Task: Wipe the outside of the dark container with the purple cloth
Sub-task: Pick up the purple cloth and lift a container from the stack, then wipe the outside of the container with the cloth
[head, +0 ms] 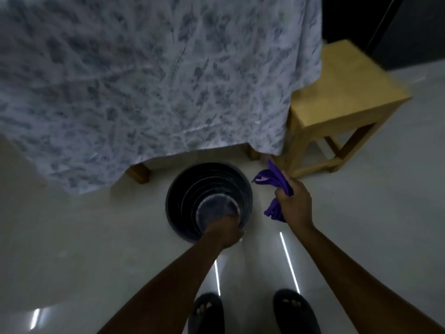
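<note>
A dark round container (183,189) stands open-topped on the pale floor in front of my feet; I look straight down into it. My left hand (227,231) grips its near rim, fingers curled over the edge. My right hand (292,204) hovers to the right of the container, apart from it, closed around a bunched purple cloth (274,182) whose ends stick out above and below my fist.
A table draped in a blue-patterned white cloth (144,80) overhangs just behind the container, a wooden leg (139,173) showing. A wooden stool (342,97) stands at right. My dark slippers (296,312) are at the bottom edge. The floor is glossy.
</note>
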{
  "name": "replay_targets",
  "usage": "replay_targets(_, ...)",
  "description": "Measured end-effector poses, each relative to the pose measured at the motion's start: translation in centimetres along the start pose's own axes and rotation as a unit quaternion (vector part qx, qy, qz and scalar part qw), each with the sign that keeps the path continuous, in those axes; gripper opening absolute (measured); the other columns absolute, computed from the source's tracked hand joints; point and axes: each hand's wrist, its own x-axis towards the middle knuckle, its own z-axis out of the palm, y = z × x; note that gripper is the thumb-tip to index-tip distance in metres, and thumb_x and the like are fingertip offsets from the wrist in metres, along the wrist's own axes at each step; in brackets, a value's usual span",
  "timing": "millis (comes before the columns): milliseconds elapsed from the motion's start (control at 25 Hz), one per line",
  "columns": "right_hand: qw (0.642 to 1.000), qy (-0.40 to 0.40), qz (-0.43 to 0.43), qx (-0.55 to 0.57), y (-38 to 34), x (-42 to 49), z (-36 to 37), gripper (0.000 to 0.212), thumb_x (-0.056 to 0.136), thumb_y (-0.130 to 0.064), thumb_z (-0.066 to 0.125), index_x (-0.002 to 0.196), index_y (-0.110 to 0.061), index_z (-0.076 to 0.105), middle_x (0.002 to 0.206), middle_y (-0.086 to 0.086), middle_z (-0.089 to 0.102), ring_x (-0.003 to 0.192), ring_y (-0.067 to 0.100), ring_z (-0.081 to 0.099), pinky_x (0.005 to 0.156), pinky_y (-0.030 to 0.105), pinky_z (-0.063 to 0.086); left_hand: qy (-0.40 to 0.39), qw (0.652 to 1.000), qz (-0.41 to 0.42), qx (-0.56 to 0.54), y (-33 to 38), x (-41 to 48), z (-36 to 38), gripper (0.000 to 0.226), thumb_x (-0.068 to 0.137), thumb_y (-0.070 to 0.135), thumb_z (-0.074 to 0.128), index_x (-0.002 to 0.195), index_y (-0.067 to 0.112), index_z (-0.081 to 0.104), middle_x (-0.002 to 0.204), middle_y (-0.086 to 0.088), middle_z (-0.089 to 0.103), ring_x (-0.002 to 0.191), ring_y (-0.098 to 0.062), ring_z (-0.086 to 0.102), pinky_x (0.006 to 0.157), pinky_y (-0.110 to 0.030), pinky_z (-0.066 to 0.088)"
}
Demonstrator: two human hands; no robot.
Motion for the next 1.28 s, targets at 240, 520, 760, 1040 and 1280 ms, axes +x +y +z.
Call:
replay_targets(240, 0.992, -0.078, 0.088, 0.046, 2.9, -1.0, 3.5, 0.049, 0.09, -0.014, 0.052, 0.137, -0.029, 0.05, 0.099, 0.004, 0.067, 0.08, 0.016, 0.062, 0.07, 0.026, 0.048, 0.035, 0.997, 0.023, 0.065, -1.2, 2.6, 3.6, 0.039, 0.096, 0.024, 0.048, 0.131, 0.006, 0.047, 0.126, -0.018, 0.062, 0.112, -0.035, 0.061, 0.093, -0.045, 0.052)
replay_targets(520, 0.89, -0.091, 0.263, 0.36, 3.4, 0.8, 2.1, 0.042, 0.088, -0.011, 0.053, 0.128, -0.024, 0.055, 0.11, 0.005, 0.069, 0.091, 0.019, 0.065, 0.07, 0.031, 0.054, 0.241, 0.97, -0.003, -0.011, -4.2, 0.4, -2.6, 0.028, 0.102, 0.03, 0.04, 0.118, 0.011, 0.051, 0.103, -0.013, 0.071, 0.094, -0.033, 0.068, 0.08, -0.039, 0.051)
replay_targets(760, 0.903, -0.12, 0.232, 0.34, 4.3, 1.0, 0.0, 0.03, 0.093, -0.011, 0.046, 0.115, -0.027, 0.057, 0.109, 0.003, 0.069, 0.096, 0.02, 0.064, 0.076, 0.03, 0.054, 0.243, 0.941, -0.013, -0.235, -7.5, 1.1, -2.3, 0.028, 0.101, 0.032, 0.043, 0.1, 0.01, 0.061, 0.09, -0.005, 0.066, 0.077, -0.019, 0.061, 0.06, -0.016, 0.044)
replay_targets(1040, 0.981, -0.169, -0.02, -0.095, 7.9, -1.1, 5.7, 0.019, 0.089, -0.025, 0.046, 0.103, -0.016, 0.055, 0.078, 0.012, 0.062, 0.065, 0.03, 0.06, 0.058, 0.028, 0.047, 0.234, 0.927, -0.033, -0.291, -8.1, 2.7, 0.4, 0.024, 0.102, 0.03, 0.042, 0.084, 0.017, 0.053, 0.067, 0.007, 0.055, 0.053, -0.002, 0.055, 0.05, -0.004, 0.041)
replay_targets(1280, 0.896, -0.123, -0.223, -0.363, 10.4, -3.6, 9.2, 0.052, 0.078, -0.027, 0.063, 0.124, -0.006, 0.049, 0.125, 0.014, 0.054, 0.114, 0.03, 0.052, 0.1, 0.041, 0.04, 0.259, 0.917, -0.036, -0.301, -8.9, 3.1, 1.9, 0.033, 0.091, 0.045, 0.058, 0.095, 0.012, 0.062, 0.085, 0.001, 0.068, 0.072, -0.002, 0.065, 0.064, -0.017, 0.053)
